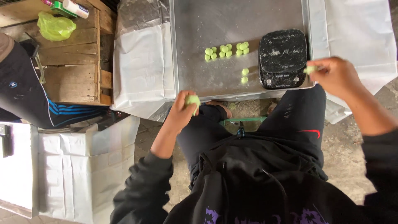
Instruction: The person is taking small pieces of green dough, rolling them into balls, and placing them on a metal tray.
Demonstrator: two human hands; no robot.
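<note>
Steel tray (195, 79): hands (182, 108) half hide dough lump (192, 99).

Green-and-white tube (69, 7), yellow-green bag (55, 26) on wooden crate (70, 70)

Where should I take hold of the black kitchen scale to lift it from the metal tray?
Probably grip the black scale by its two long side edges, coming from above. It lies flat on the metal tray, and its left side is free; the right hand hovers by its right edge.
</note>
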